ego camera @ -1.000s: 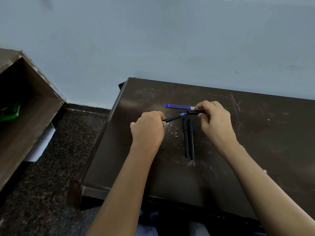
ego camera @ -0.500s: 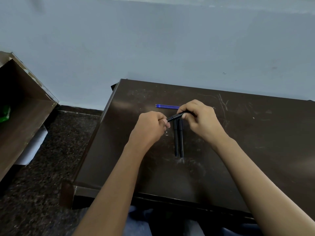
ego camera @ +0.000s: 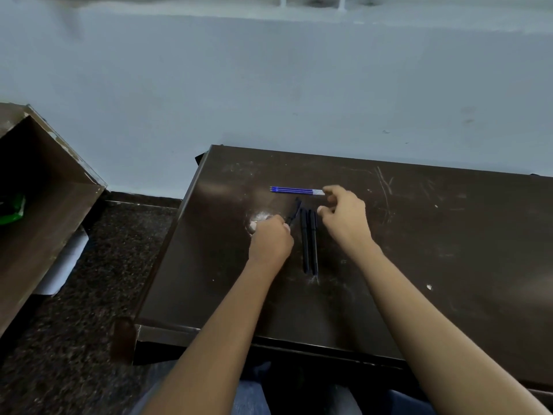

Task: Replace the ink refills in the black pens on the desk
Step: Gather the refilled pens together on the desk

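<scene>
My left hand [ego camera: 270, 238] grips a black pen [ego camera: 294, 212] that angles up to the right above the dark desk [ego camera: 434, 250]. Two more black pens [ego camera: 309, 244] lie side by side, pointing away from me, just right of that hand. Beyond them lie blue ink refills [ego camera: 294, 190], parallel to the desk's far edge. My right hand [ego camera: 344, 217] hovers with loosely curled fingers near the refills' right end and holds nothing.
The desk's left edge drops to a dark speckled floor [ego camera: 89, 280]. A brown open box [ego camera: 45, 205] with a green item [ego camera: 12, 209] inside stands at far left. A pale wall [ego camera: 299, 85] rises behind the desk.
My right hand has let go of the pen and moved up toward the refills. The pen in my left hand now shows no blue and tilts more upright.
</scene>
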Motion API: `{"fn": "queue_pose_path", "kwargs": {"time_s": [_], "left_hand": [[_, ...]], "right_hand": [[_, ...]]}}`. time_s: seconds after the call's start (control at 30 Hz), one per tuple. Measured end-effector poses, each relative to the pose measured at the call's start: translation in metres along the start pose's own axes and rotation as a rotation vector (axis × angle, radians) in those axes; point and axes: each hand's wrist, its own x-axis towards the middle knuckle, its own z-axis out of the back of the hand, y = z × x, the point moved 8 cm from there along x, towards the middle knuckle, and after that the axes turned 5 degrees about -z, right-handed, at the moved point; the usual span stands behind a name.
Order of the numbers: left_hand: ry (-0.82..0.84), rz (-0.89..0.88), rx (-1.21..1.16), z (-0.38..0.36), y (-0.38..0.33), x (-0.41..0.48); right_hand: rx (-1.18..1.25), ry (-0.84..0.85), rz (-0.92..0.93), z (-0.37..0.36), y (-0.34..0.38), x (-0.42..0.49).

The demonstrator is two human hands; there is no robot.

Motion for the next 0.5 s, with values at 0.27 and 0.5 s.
{"fn": "queue_pose_path", "kwargs": {"time_s": [0.27, 0.5], "left_hand": [[-0.199, -0.020, 0.284, -0.006, 0.002, -0.005], [-0.206, -0.091, 0.460, -0.015, -0.002, -0.001]], "right_hand": [[-0.052, 0.077, -0.123, -0.040, -0.043, -0.021], [-0.017, 0.055, -0.098, -0.048, -0.036, -0.024]]}}
